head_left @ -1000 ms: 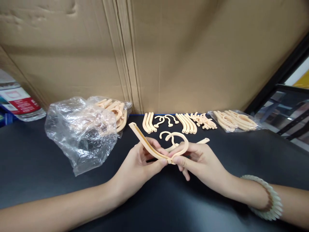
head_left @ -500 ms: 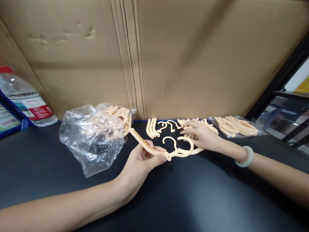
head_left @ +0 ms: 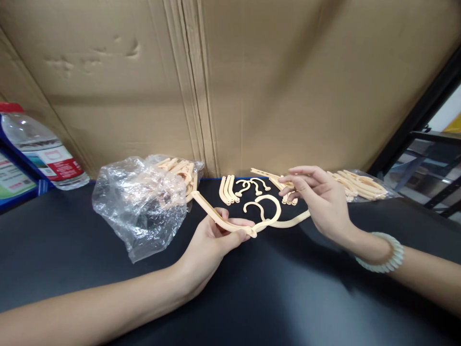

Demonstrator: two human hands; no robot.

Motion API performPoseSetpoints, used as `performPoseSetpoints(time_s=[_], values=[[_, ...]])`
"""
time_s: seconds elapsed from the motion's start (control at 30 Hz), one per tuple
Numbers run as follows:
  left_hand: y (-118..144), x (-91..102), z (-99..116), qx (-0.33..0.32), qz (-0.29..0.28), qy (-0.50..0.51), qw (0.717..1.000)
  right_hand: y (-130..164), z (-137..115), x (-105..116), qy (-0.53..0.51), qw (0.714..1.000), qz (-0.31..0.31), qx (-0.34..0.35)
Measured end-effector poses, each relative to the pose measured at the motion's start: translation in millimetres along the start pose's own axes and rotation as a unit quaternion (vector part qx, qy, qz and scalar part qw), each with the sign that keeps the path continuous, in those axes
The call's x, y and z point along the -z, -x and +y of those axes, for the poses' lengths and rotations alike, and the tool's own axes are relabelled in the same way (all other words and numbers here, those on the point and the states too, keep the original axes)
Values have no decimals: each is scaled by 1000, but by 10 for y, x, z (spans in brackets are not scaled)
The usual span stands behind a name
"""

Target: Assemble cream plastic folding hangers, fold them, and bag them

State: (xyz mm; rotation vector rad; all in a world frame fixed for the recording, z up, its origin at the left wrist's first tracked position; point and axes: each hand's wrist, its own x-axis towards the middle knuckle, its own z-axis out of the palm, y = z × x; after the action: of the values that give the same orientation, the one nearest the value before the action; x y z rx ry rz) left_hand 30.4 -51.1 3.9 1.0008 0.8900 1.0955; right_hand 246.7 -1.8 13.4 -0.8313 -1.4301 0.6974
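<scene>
Head view of a black tabletop point(head_left: 252, 298) backed by a wall of brown corrugated cardboard point(head_left: 252, 86). The left hand point(head_left: 212, 240) pinches, between thumb and closed fingers, the middle of a partly assembled peach plastic hanger point(head_left: 223, 220): one curved arm rises to the left, a second arm extends right along the table, and a round hook loop point(head_left: 271, 211) stands at the joint. The hanger lies at the centre of the table, its right end resting on the surface. The right hand point(head_left: 320, 199), raised just right of the hanger, holds a straight peach plastic strip point(head_left: 268, 176) between thumb and fingertips, the other fingers loosely spread.

Progress, as judged from the layout: one hanger has its two arms and hook joined, and the strip in the right hand is not yet fitted to it. Much stock appears unassembled: a row of loose curved peach arms point(head_left: 226, 189) and small hooks point(head_left: 252, 185) along the far edge, a crumpled clear plastic bag of parts point(head_left: 144, 204) at the left, and a second clear bag of parts point(head_left: 363, 185) at the far right. A clear water bottle with a red label point(head_left: 39, 149) lies at the far left.
</scene>
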Motion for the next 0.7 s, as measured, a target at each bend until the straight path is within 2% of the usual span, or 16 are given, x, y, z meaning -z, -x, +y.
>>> performPoseSetpoints(time_s=[0.13,0.23,0.3,0.4,0.53,0.63,0.7], values=[[-2,11,-6,-7,-5,12,1000,174,-81,-107,-52,998,8,-46],[-13,14,-13,-15,-14,9,1000,238,-97,-135,-120,985,27,-124],[-19,13,-16,-18,-18,5,1000,275,-94,-149,-184,961,11,-206],[-26,14,-19,-20,-25,6,999,350,-97,-180,-270,914,-63,-296],[-27,17,-27,-26,-51,-9,998,448,-146,-227,-323,886,-126,-309],[-17,9,-35,-25,-71,-32,997,481,-181,-252,-311,889,-161,-296],[-7,2,-39,-23,-71,-38,996,492,-186,-260,-283,901,-157,-287]])
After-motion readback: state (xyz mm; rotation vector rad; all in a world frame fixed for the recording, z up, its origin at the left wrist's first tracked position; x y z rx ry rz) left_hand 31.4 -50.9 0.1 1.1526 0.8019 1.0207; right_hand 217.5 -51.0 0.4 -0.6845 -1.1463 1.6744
